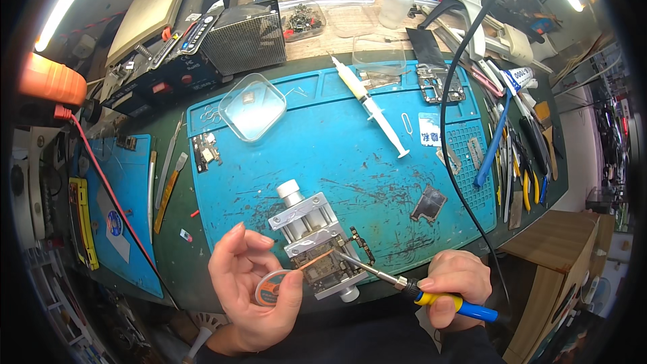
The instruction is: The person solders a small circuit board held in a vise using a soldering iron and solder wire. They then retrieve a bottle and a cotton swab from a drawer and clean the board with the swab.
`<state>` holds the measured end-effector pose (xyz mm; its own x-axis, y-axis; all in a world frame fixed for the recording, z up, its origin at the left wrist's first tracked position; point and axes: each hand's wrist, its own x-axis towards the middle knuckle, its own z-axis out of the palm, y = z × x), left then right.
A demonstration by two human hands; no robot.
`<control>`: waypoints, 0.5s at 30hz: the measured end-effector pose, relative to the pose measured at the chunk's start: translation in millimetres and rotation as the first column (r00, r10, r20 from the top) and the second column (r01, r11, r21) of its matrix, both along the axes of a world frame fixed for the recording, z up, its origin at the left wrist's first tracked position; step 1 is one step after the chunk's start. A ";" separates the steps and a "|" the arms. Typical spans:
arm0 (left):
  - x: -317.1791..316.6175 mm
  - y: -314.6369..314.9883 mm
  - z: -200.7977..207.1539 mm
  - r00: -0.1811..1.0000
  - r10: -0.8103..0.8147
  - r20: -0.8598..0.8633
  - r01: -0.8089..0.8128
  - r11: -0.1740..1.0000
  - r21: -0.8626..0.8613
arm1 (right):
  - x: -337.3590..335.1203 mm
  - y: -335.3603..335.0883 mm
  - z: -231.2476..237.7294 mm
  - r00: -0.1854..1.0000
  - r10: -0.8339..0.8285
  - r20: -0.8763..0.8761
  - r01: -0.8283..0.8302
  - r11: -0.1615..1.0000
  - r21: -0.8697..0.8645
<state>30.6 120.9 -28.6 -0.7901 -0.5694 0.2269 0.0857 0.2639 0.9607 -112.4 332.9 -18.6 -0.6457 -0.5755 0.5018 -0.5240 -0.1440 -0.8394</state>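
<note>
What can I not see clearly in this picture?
All in the head view:
Whether the soldering iron touches the copper strip: too small.
Part of the iron's handle: hidden by the right hand.
Part of the spool: hidden by the left hand.
Tiny parts on circuit board: too small.
Orange object, left end: lost at dark rim.

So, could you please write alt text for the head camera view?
The right hand holds a yellow-and-blue soldering iron over a circuit board in a metal clamp; the left hand holds a spool, its coppery strip reaching over the board. Beneath lies a blue mat.
</note>
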 end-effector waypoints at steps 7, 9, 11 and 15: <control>1.1 0.6 2.0 1.000 0.006 0.016 -0.006 1.000 0.011 | -1.2 -0.4 0.3 1.000 0.023 -0.018 -0.022 1.000 0.007; 1.3 0.8 2.8 1.000 0.010 0.016 -0.010 1.000 0.014 | -1.7 -0.7 1.3 0.999 0.031 -0.017 -0.031 0.999 0.011; 2.0 0.9 2.9 1.000 0.011 0.013 -0.011 1.000 0.022 | -2.0 -0.5 0.8 0.999 0.043 -0.013 -0.043 0.999 0.013; 3.0 0.7 2.4 1.000 0.000 -0.003 0.000 0.999 0.040 | -3.6 0.0 2.1 0.998 0.063 -0.009 -0.063 0.998 0.023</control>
